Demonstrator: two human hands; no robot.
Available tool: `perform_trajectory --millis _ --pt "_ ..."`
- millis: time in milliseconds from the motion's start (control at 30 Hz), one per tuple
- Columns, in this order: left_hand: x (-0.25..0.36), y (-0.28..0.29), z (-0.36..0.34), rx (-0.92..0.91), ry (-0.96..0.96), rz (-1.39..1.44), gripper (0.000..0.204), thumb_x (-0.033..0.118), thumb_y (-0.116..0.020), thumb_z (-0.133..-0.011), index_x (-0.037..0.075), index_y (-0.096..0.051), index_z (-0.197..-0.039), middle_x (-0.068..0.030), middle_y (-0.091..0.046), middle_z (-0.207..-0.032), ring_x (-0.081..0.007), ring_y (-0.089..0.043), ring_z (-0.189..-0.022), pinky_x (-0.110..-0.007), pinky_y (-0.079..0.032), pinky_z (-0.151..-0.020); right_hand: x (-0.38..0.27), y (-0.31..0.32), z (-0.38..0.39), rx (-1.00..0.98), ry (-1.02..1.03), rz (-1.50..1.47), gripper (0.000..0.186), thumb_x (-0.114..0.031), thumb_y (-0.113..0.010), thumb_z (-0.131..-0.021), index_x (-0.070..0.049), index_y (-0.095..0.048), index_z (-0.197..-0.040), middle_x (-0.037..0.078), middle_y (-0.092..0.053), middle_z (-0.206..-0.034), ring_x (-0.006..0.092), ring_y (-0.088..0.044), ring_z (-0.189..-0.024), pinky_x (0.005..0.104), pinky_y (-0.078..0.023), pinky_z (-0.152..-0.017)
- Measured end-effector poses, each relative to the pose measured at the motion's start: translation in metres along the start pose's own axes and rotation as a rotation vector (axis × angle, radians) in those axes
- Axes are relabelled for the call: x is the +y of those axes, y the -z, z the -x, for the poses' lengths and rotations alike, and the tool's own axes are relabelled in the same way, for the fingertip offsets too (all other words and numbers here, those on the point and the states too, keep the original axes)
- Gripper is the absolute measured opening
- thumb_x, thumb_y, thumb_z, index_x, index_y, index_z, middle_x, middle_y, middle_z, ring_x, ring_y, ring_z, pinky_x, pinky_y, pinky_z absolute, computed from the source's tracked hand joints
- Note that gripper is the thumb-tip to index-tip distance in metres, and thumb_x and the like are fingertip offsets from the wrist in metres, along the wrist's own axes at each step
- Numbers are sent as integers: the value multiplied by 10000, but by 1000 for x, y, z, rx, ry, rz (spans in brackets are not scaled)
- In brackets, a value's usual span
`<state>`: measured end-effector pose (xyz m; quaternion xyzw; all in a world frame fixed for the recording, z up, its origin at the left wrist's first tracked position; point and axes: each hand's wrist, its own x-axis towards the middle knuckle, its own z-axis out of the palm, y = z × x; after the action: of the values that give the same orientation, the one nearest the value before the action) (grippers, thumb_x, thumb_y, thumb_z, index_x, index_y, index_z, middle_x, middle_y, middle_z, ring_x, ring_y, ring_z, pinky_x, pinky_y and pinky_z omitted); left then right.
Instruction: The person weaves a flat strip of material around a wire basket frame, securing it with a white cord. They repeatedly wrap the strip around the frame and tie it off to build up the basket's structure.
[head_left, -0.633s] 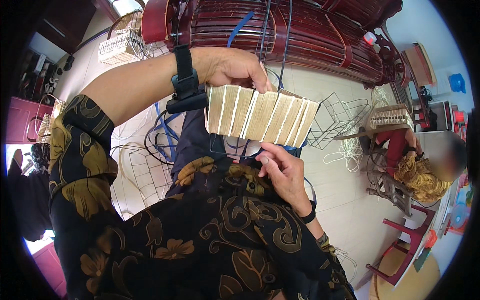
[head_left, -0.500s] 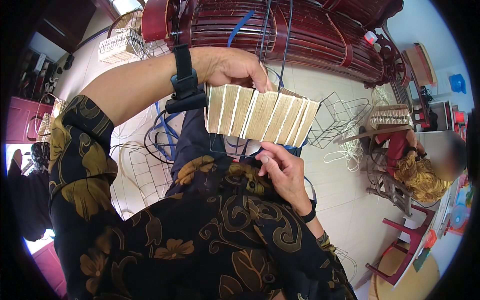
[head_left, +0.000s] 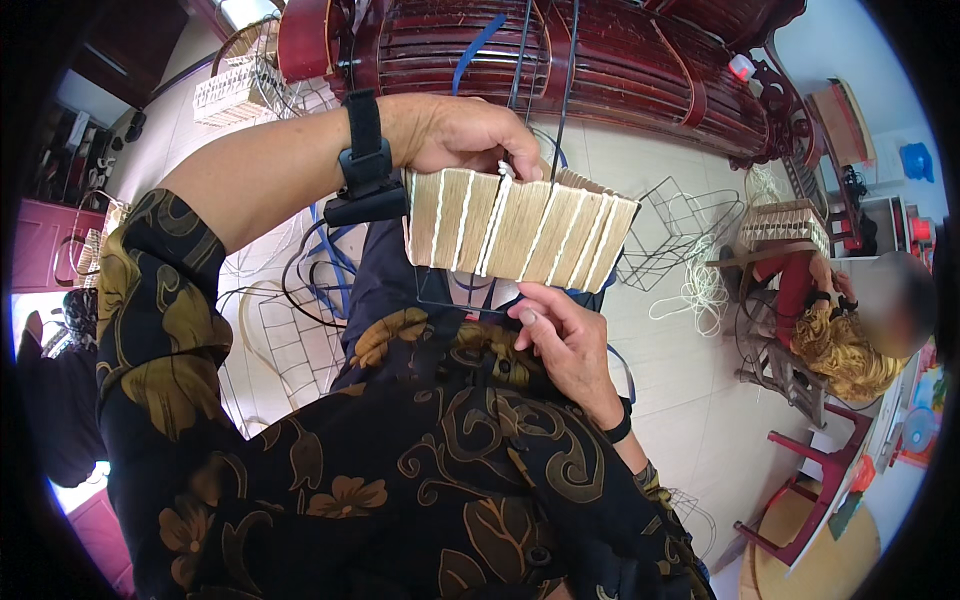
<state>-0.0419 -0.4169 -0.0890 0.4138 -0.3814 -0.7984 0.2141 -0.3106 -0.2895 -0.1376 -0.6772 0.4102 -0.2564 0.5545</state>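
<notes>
A tan basket (head_left: 530, 235), ribbed with white twisted cord on a dark wire frame, is tipped on its side above my lap. My left hand (head_left: 475, 137) reaches over its far rim with bent fingers, some hidden behind the wall. Beside those fingers a short white cord end (head_left: 506, 172) pokes up at the rim. At the near edge, my right hand (head_left: 568, 350) has its fingers curled and the fingertips against the basket, close to a bare wire frame (head_left: 455, 305) that sticks out below. Dark upright wires (head_left: 560, 95) rise from the far side.
A dark red slatted wooden bench (head_left: 450, 60) stands ahead. Wire frames (head_left: 680, 230) and loose white cord (head_left: 700, 295) lie on the tiled floor to the right. Another person (head_left: 835, 320) sits at the right near a basket (head_left: 785, 228). White baskets (head_left: 235, 92) stand at the far left.
The white cord end now shows above the rim by my left fingers. The basket has shifted slightly left, and my left fingers have moved a little at the rim. My right hand stays nearly still.
</notes>
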Motion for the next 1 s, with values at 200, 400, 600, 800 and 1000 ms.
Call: perform_trajectory --millis 200,400,600,800,1000 --pt "2 -8 5 40 42 -126 263 184 -818 -843 -22 -761 -996 -110 -754 -920 -152 -713 -832 -299 -581 -788 4 -1 2 -3 6 -6 295 -47 -628 -985 60 -637 -1259 115 -757 -925 127 -708 -704 264 -553 -637" --pt "4 -11 6 62 45 -140 359 244 -816 -872 -19 -730 -1101 -115 -753 -988 -159 -725 -871 -308 -593 -797 2 1 0 -10 -8 -13 297 -51 -623 -990 57 -635 -1266 113 -758 -939 121 -705 -712 261 -551 -639" --pt "5 -13 7 63 46 -133 379 265 -806 -888 -28 -727 -1116 -130 -746 -1025 -164 -730 -883 -309 -597 -785 4 1 1 -20 18 -26 283 -70 -599 -1017 36 -636 -1277 83 -749 -967 101 -669 -696 238 -530 -627" --pt "2 -3 1 -49 70 -227 255 193 -809 -864 -19 -774 -1000 -94 -763 -912 -133 -699 -768 -277 -556 -730 3 1 1 -20 24 -32 287 -60 -610 -1012 48 -638 -1277 88 -750 -970 96 -665 -692 240 -534 -626" --pt "5 0 0 -43 86 -236 202 138 -824 -847 -3 -775 -981 -85 -768 -898 -141 -712 -770 -294 -573 -747 3 1 0 -20 32 -44 285 -51 -614 -1007 54 -640 -1270 93 -747 -956 98 -664 -691 241 -535 -625"
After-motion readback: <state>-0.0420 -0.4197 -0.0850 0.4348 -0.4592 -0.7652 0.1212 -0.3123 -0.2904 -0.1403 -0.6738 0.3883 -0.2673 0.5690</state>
